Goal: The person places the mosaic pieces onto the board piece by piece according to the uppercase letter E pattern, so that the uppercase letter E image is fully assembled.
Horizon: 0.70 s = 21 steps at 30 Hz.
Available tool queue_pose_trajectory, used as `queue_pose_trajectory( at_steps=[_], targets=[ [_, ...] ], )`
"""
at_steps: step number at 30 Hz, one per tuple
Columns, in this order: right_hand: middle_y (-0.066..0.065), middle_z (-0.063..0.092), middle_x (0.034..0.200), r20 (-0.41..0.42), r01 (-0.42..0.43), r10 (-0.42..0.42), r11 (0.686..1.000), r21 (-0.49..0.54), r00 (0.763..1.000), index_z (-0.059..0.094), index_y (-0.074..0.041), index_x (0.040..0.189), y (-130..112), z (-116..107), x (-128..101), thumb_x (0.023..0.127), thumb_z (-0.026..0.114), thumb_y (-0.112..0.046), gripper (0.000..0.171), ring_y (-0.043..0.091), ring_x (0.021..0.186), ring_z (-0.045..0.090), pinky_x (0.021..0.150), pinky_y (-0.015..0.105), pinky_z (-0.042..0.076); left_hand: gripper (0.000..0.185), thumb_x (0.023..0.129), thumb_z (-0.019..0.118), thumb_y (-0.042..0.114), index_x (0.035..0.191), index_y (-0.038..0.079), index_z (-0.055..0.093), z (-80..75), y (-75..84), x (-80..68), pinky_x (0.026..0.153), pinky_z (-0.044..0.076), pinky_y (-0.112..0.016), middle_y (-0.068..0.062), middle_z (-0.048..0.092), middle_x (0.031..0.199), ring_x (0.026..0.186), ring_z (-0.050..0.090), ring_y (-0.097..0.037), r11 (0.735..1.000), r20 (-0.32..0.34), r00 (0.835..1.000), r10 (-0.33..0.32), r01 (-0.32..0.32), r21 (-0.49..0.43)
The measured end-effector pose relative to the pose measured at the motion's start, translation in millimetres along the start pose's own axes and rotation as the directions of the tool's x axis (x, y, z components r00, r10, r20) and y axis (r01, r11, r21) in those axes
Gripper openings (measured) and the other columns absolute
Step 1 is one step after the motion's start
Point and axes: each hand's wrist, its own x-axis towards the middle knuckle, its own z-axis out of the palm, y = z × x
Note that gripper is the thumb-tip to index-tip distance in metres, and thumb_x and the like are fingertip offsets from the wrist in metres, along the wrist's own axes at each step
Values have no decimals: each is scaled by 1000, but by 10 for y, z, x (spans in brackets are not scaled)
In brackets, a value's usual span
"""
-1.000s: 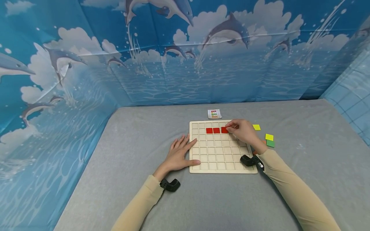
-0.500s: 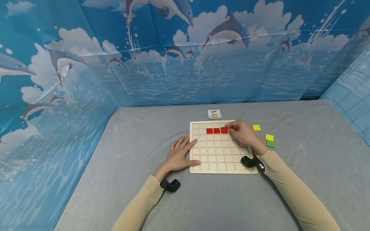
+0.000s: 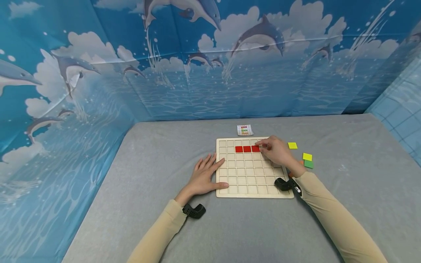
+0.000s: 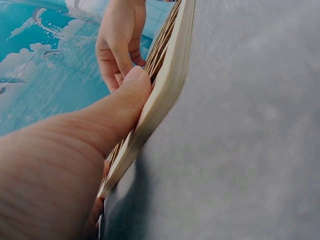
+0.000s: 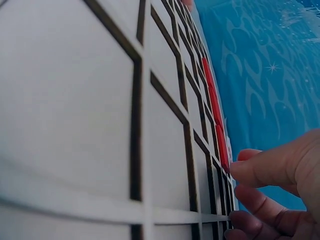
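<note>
**Red tiles in a row, right hand at the end of it**

I see three red tiles point(image 3: 247, 149) seated side by side in the second row from the far edge of the board point(image 3: 253, 184). Together they make a short bar whose long axis runs left to right across the board, flat in the cells. Its right end is the one that matters: my right hand point(image 3: 276, 151) sits just off that end, fingertips touching or just beside the third tile, so the row lies to the left of that hand and points straight at it. The right wrist view shows the thumb and forefinger curled close together at the tile's edge point(image 5: 222, 150); I cannot tell whether they pinch it or only press on it.

My left hand point(image 3: 205, 175) is well apart from the tiles, at the board's left edge, fingers spread and flat, thumb lying along the near left corner. The left wrist view shows the thumb against the board's rim point(image 4: 170, 85), steadying it.

The right hand is plainly the nearer one to the row.

Further out, to the right of the board on the grey table point(image 3: 164, 157), lie a yellow tile point(image 3: 292, 145), another yellow one point(image 3: 307, 157) and a green tile point(image 3: 308, 164). Beyond the far edge lies a small pattern card point(image 3: 245, 130).
</note>
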Motion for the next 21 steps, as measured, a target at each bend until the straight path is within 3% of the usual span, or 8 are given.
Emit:
queue_pose_trajectory(
  at_steps=[14,21],
  targets=[
    [16,60,99,8,-21,20,995,99,1000,69,1,110,-5,-61,-84,92,61,-7,21,29,83,54,69,41,41,86,84,64,55,153,22,24,2,4,-4,111,-3,-47,-9,7,158,143,-1,-25,1000,4,1000,-1,1,-3],
    [16,61,97,4,-64,64,991,117,998,69,0,111,75,-164,-134,94,60,-12,22,23,70,49,58,35,37,86,84,64,55,153,22,24,5,2,-4,111,-2,-46,-9,7,158,143,-1,-25,1000,8,1000,-8,8,9]
  ],
)
